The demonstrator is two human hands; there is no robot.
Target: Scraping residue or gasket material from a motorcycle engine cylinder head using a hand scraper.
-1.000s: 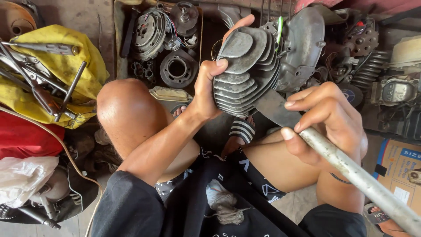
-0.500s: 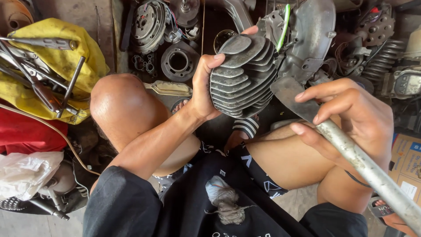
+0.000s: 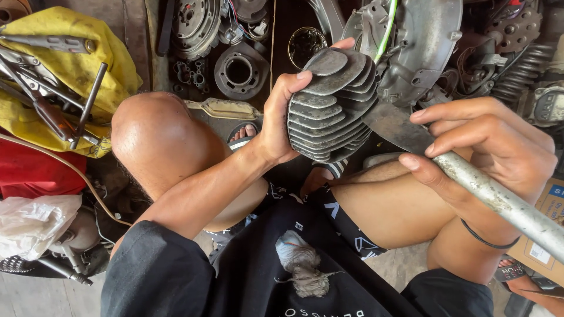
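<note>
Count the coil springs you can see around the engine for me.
1 clear coil spring, dark and lying at the upper right, just right of the grey engine casing, above the right hand. More may be hidden in the parts clutter.

A cluttered workshop floor fills the frame. At upper left a yellow cloth (image 3: 70,64) holds long metal tools, with red fabric (image 3: 32,173) below it and a white plastic bag (image 3: 29,220) at lower left. Dark engine parts (image 3: 238,70) crowd the top edge; a cardboard box (image 3: 543,235) sits at right.
</note>
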